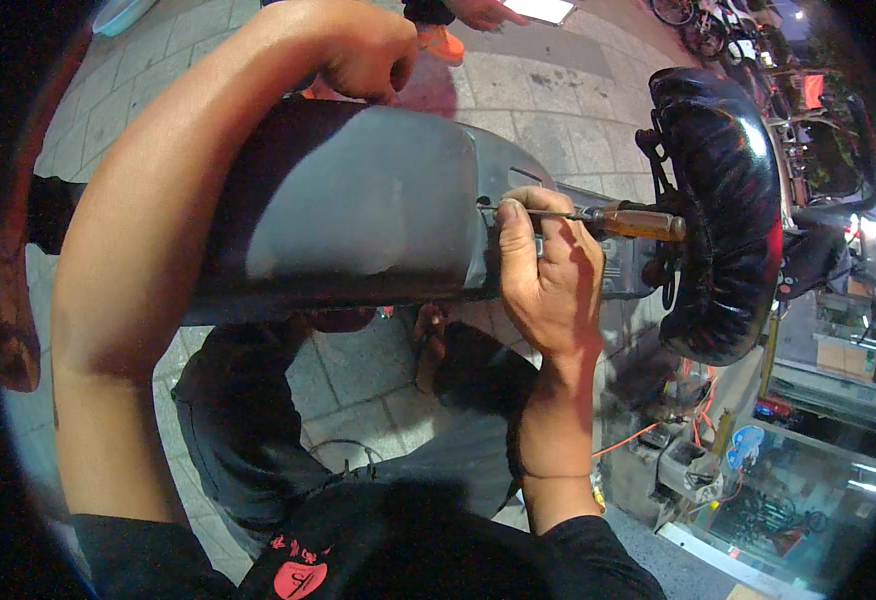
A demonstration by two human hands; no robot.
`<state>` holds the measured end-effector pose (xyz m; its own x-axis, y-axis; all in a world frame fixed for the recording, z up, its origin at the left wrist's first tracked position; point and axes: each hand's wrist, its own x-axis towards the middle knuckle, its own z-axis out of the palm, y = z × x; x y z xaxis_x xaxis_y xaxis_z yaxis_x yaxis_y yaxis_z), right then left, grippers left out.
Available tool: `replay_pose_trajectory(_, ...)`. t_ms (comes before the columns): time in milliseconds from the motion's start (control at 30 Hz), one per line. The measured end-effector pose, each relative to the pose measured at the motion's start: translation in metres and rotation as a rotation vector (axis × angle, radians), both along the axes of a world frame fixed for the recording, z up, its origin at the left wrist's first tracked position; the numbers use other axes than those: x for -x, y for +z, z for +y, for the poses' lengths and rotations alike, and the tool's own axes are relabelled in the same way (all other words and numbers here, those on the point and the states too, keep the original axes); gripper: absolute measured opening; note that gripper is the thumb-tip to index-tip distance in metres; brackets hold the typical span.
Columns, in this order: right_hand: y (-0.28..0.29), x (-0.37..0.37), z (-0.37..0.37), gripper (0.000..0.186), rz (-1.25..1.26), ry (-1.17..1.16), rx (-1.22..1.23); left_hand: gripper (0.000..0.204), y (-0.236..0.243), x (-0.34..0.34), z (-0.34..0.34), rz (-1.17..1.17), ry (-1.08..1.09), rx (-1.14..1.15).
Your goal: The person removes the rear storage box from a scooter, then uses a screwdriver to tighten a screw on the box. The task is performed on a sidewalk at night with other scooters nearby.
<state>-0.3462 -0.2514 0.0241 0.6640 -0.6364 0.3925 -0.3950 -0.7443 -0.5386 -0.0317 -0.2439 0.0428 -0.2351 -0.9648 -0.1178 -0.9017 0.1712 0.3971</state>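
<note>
My right hand [548,270] grips a screwdriver [613,220] with a wooden handle, its thin metal shaft pointing left into the edge of a grey scooter body panel [358,210]. My left hand [363,50] is curled over the top far edge of that panel, the forearm arching over it. A black glossy seat [723,210] sits just right of the screwdriver handle.
Grey paving slabs [548,90] lie beyond the panel. Another person's hand [483,12] and an orange shoe [443,42] show at the top. Parked bicycles [703,25] stand top right. A glass shopfront [808,480], an orange cable [633,435] and a black tyre [228,430] lie below.
</note>
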Motion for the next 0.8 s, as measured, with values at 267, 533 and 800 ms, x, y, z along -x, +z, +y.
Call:
replay_pose_trajectory(267,0.002,0.003,0.002,0.009,0.048,0.000,0.018,0.041,-0.031,-0.011,-0.030,-0.091,0.133,-0.152)
replay_pose_trajectory(533,0.002,0.007,-0.002,0.009,0.054,0.003,-0.016,0.045,-0.033,-0.017,-0.031,-0.105,0.124,-0.151)
replay_pose_trajectory(800,0.004,0.012,-0.009,0.016,0.094,0.076,-0.028,0.044,-0.025,-0.012,-0.028,-0.111,0.151,-0.179)
